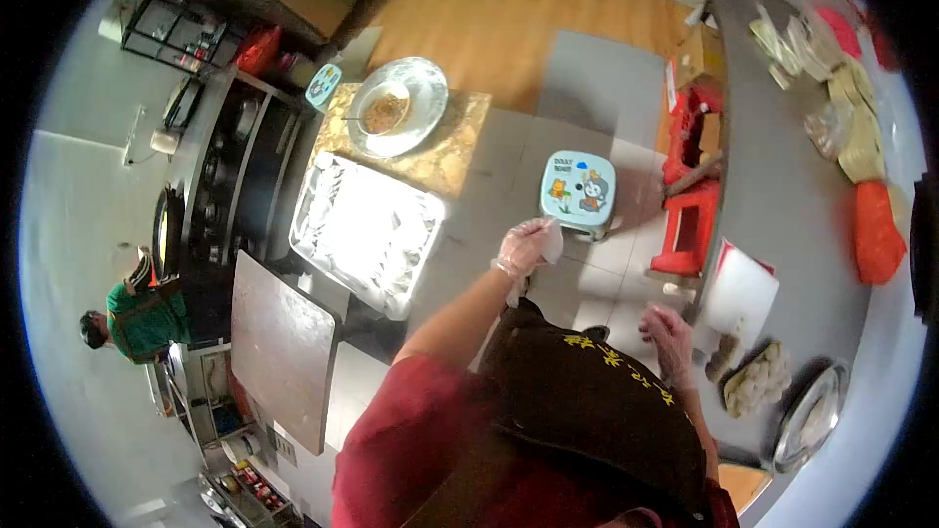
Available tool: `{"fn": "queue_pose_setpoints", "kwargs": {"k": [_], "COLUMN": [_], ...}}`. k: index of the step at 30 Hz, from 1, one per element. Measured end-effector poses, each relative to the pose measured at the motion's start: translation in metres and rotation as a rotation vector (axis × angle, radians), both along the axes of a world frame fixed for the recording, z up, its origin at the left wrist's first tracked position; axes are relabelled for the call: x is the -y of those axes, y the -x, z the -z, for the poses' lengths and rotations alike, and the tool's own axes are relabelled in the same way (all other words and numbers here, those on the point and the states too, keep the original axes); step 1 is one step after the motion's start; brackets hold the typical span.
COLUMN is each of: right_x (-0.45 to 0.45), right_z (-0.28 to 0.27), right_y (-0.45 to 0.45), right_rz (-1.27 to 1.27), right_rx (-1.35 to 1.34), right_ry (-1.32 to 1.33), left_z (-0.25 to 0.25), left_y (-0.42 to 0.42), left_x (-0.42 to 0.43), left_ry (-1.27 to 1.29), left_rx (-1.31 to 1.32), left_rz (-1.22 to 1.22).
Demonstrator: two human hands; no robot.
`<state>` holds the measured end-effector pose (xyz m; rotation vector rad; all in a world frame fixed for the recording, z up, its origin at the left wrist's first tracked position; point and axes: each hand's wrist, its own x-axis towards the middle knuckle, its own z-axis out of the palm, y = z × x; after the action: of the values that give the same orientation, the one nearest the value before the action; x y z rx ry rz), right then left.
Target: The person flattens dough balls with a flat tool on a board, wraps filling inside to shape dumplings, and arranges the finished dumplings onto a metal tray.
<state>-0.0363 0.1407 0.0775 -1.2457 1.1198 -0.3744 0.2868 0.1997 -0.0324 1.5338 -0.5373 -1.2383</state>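
Note:
My left hand (526, 244), in a clear plastic glove, pinches a thin, pale round dough wrapper (554, 242). It is held out in front of my dark apron, just below the blue cartoon stool (578, 190). My right hand (668, 334), gloved too, hovers beside the right counter with its fingers loosely curved and apart, and I see nothing in it. To the left, a white tray (398, 311) holds rows of pale pieces like dumplings, washed out by glare. Behind the tray, a wide metal basin (430, 88) holds a bowl of brown filling (387, 115).
On the right counter (782, 176) lie a white board (740, 295), lumps of dough (757, 380) and a round metal tray (814, 417). Red stools (689, 225) stand beneath its edge. A person in green (147, 316) works by the stove at far left, beyond a metal-topped table (282, 347).

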Motion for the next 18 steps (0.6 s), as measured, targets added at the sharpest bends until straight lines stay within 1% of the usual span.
{"fn": "queue_pose_setpoints", "kwargs": {"k": [1, 3, 4, 6, 7, 9, 10, 11, 12, 13, 14, 15, 16, 17, 18], "right_x": [-0.001, 0.0, 0.001, 0.006, 0.01, 0.015, 0.018, 0.024, 0.027, 0.027, 0.028, 0.029, 0.03, 0.032, 0.034], "right_z": [0.001, 0.009, 0.016, 0.031, 0.026, 0.01, 0.019, 0.026, 0.032, 0.036, 0.029, 0.031, 0.033, 0.035, 0.036], "right_y": [-0.007, -0.02, -0.025, -0.044, -0.068, -0.114, -0.125, -0.143, -0.159, -0.176, -0.198, -0.211, -0.221, -0.231, -0.24], "right_rz": [-0.015, 0.015, 0.008, 0.002, 0.0, -0.001, -0.195, -0.205, -0.248, -0.284, -0.357, -0.353, -0.344, -0.335, -0.333], "right_rx": [-0.007, -0.087, -0.098, -0.16, -0.173, -0.254, -0.31, -0.328, -0.337, -0.346, -0.373, -0.383, -0.373, -0.362, -0.369], "right_ry": [0.003, -0.116, -0.118, -0.155, -0.152, -0.238, -0.074, -0.08, -0.195, -0.312, -0.178, -0.186, -0.187, -0.187, -0.192], "left_z": [0.039, 0.1, 0.125, 0.086, 0.062, 0.069, 0.145, 0.151, 0.147, 0.13, 0.11, 0.089, 0.073, 0.072, 0.101], "left_y": [-0.034, -0.1, -0.132, -0.16, -0.174, -0.246, -0.285, -0.308, -0.328, -0.342, -0.355, -0.367, -0.378, -0.389, -0.403], "left_x": [-0.002, -0.004, -0.006, 0.014, 0.025, 0.03, 0.022, 0.029, 0.037, 0.049, 0.061, 0.074, 0.088, 0.099, 0.098], "left_ry": [0.002, 0.003, -0.08, -0.353, -0.499, -0.424, -0.15, -0.159, -0.248, -0.331, -0.413, -0.491, -0.5, -0.508, -0.299], "left_rx": [0.058, 0.111, 0.678, 0.903, 0.984, 1.362, 1.175, 1.156, 0.96, 1.008, 1.056, 1.103, 0.899, 0.697, 0.831], "left_rz": [-0.023, -0.055, 0.057, -0.078, -0.142, 0.256, 0.168, 0.164, 0.16, 0.22, 0.287, 0.357, 0.286, 0.215, 0.171]}}
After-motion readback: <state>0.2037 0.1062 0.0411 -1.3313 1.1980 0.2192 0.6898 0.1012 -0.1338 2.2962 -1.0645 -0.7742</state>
